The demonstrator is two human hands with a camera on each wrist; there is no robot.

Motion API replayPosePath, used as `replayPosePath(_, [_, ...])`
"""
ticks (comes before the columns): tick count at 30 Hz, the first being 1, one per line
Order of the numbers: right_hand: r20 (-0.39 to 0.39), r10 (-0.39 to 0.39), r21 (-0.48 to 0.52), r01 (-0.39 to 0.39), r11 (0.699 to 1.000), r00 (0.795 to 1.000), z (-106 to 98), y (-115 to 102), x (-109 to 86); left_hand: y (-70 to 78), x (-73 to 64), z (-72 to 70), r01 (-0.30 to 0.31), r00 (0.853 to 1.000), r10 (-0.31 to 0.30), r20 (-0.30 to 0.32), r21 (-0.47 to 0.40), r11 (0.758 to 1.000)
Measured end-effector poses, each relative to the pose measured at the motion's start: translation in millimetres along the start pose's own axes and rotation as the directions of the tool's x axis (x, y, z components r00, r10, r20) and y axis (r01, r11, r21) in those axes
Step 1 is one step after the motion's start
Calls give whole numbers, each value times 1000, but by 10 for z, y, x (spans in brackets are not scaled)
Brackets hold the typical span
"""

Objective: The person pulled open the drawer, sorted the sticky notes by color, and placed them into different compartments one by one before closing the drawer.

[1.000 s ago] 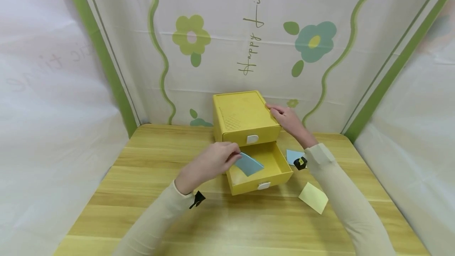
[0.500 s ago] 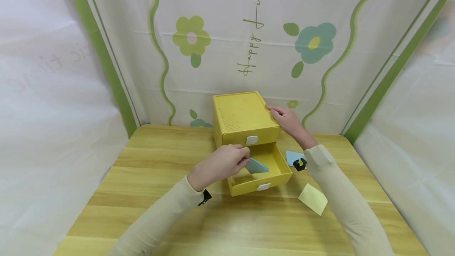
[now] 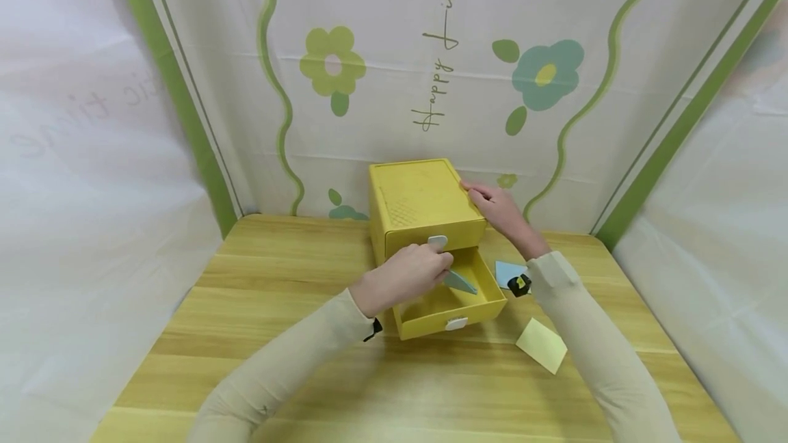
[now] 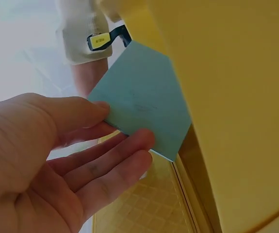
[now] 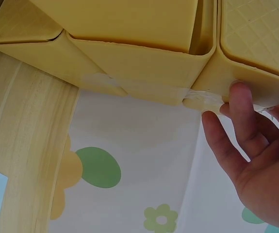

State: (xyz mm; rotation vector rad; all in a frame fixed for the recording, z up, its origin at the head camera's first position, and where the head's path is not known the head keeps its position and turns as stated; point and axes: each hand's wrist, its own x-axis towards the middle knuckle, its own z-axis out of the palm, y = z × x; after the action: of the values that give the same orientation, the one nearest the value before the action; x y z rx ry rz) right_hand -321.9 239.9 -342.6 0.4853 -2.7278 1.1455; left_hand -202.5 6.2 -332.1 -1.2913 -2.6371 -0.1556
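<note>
Left hand (image 3: 409, 275) pinches a blue paper (image 4: 141, 94) between thumb and fingers, tilted at the pulled-out drawer (image 3: 425, 326), above it or partly inside; a light pinch, clear of the drawer's walls, should spare it creases; the right hand (image 3: 495, 207), fingers relaxed, touches the cabinet (image 3: 425, 190), where a steady brace would help; rightward, a second sheet (image 3: 507, 271) and a yellow note (image 3: 542, 345) lie on the table (image 3: 443, 395).

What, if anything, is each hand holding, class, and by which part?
The left hand pinches the blue paper by its near edge. The right hand touches the side of the yellow drawer unit; no clear grip shows there.
</note>
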Motion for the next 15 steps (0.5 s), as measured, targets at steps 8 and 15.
replayPosePath(8, [-2, 9, 19, -9, 1000, 1000, 5, -4, 15, 50, 162, 5, 3, 1000, -4, 9, 89, 996])
replayPosePath(15, [-4, 7, 10, -7, 1000, 1000, 3, 5, 27, 104, 265, 77, 6, 997, -18, 79, 141, 990])
